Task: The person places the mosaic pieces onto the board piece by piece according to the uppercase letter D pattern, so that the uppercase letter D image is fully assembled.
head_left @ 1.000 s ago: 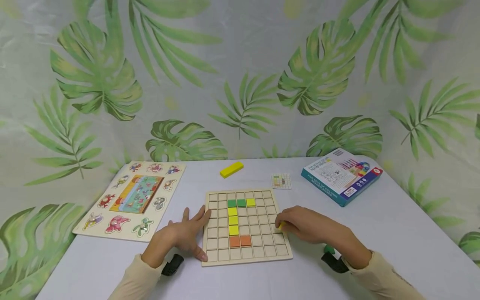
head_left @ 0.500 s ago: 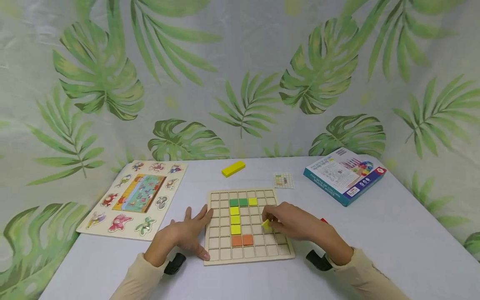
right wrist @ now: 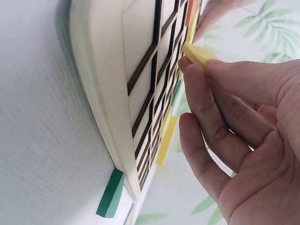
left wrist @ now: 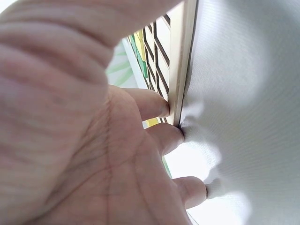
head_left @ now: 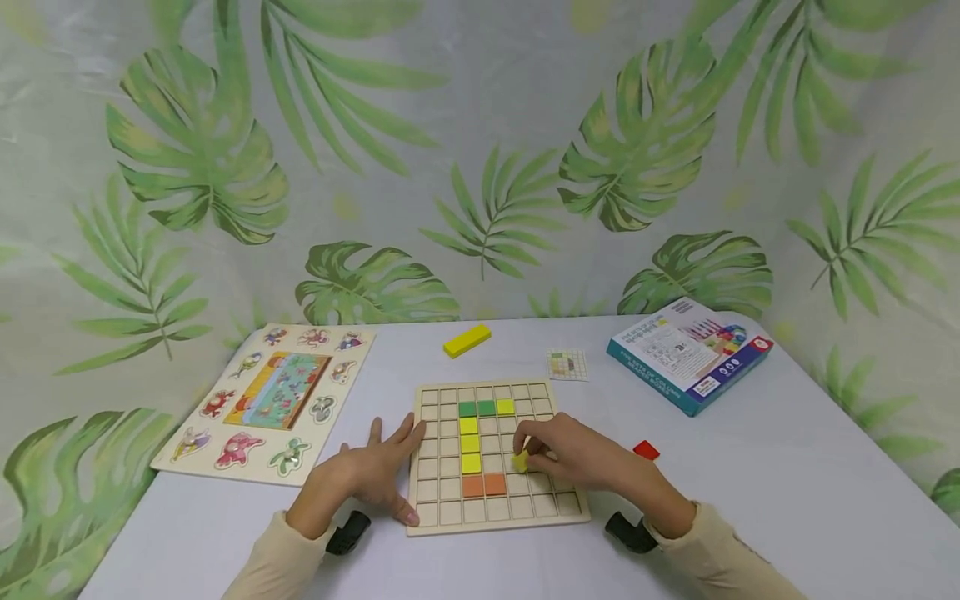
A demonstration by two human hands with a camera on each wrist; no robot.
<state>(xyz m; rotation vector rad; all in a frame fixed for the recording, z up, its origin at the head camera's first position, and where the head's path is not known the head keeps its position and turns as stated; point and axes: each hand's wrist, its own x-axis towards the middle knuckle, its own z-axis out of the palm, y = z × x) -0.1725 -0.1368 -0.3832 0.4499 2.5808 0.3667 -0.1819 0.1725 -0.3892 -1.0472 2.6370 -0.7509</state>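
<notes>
A wooden grid board (head_left: 442, 527) lies on the white table. My left hand (head_left: 375, 468) rests at its left edge with fingers spread, the thumb on the near left corner. Between thumb and fingertips my right hand (head_left: 572, 454) pinches a yellow square tile (head_left: 521, 461), held close over the right half of the grid. The same tile (right wrist: 200, 55) shows tilted in the right wrist view. Set in the grid are two green tiles (head_left: 477, 408) with a yellow one (head_left: 506, 406) beside them, a column of yellow tiles (head_left: 469, 444), and two orange tiles (head_left: 483, 485) below.
Behind the board lie a yellow block (head_left: 467, 341) and a small printed pattern card (head_left: 567, 365). A sea-animal puzzle board (head_left: 225, 455) is at the left. A teal and white box (head_left: 688, 354) stands back right. A red piece (head_left: 646, 450) lies beyond the right forearm.
My right hand has moved left from the board's right edge to over the grid with the yellow tile. The red piece has come into view behind the forearm. My left hand stays put.
</notes>
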